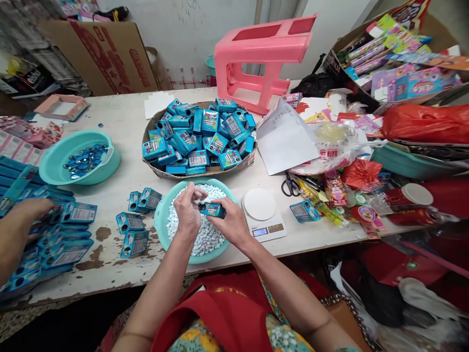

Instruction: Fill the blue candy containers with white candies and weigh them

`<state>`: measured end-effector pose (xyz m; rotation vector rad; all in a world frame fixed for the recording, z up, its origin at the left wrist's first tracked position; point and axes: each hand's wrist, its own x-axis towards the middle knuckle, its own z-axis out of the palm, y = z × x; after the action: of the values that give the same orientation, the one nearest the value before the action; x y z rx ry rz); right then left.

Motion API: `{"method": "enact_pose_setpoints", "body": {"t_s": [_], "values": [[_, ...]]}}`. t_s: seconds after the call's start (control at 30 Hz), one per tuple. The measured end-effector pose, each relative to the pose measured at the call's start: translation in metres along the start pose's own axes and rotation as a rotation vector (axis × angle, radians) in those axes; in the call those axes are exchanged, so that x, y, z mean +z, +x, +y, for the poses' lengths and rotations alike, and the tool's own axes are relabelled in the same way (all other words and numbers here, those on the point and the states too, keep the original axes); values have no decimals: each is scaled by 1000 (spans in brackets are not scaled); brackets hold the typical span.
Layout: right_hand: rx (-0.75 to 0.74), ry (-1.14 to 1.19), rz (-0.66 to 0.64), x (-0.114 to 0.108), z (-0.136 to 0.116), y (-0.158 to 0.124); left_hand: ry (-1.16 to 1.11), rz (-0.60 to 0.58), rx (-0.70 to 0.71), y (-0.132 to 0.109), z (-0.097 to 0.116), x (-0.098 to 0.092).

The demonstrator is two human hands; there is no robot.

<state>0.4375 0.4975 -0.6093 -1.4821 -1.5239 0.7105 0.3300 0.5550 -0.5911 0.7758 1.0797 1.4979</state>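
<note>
A teal basin [208, 244] full of small white candies stands at the table's front edge. Above it my right hand [232, 220] grips a small blue box [213, 210], tilted with its open end to the left. At that opening my left hand [188, 208] is closed around several white candies. Behind the basin, a cardboard tray [161, 172] is heaped with similar blue boxes. Several more blue boxes [135, 243] stand left of the basin. A white scale [260, 205] with a lit display sits just right of it.
Another person's hand [18, 230] is at stacked blue boxes on the left. A teal bowl [110, 164] holds shiny blue pieces. Scissors [290, 186], wrappers and a red can [410, 216] lie right. A pink stool [234, 49] rests behind.
</note>
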Motion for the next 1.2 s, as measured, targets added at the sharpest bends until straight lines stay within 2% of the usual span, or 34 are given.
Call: {"method": "enact_pose_setpoints", "body": {"t_s": [0.13,0.23,0.37,0.43,0.47,0.53,0.63,0.73,0.83,0.93,1.03,1.1,1.2], "values": [[-6,37,29,4,1,3,-16,-6,25,-5,4,3],[21,91,41,8,4,6,-57,-38,-14,-3,7,2],[50,242,32,-4,4,0,-43,-2,-51,20,3,-20],[78,312,59,-19,5,-7,169,26,2,34,-9,-36],[97,324,80,-26,7,-11,355,-8,35,38,-18,-44],[134,291,122,-39,12,-18,799,-172,92,37,-40,-54],[159,187,174,-49,24,-24,1324,-462,179,14,-73,-57],[201,125,206,-51,32,-27,1590,-552,349,-12,-94,-53],[232,119,201,-50,35,-29,1706,-547,476,-11,-102,-55],[241,130,179,-46,33,-29,1709,-517,518,14,-106,-67],[217,159,148,-42,26,-28,1541,-407,448,39,-109,-78],[187,186,123,-40,19,-27,1310,-255,309,47,-104,-80],[135,204,111,-34,11,-24,767,-30,-7,42,-81,-74]]}}
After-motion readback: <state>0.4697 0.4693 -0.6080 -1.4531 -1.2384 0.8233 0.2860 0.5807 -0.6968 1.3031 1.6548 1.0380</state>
